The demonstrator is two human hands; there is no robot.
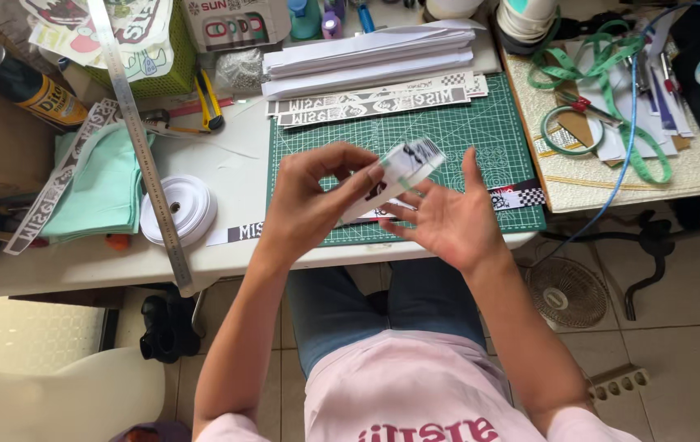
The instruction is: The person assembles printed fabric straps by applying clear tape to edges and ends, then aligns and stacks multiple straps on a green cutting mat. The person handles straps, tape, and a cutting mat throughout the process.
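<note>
My left hand (pixel 313 205) pinches a white printed paper strip (pixel 403 168) with black lettering, bent into a loop above the green cutting mat (pixel 456 135). My right hand (pixel 448 217) has its fingers spread and touches the strip's lower end from below. Both hands hover over the mat's near edge, above my lap. A checkered end of another strip (pixel 520 197) lies on the mat just right of my right hand.
A long steel ruler (pixel 141 147) lies diagonally at left beside a white ribbon spool (pixel 176 209) and mint fabric (pixel 104 184). A stack of white paper (pixel 370 57) and printed strips (pixel 374 98) sits at the mat's far edge. Green measuring tape (pixel 604 69) is at right.
</note>
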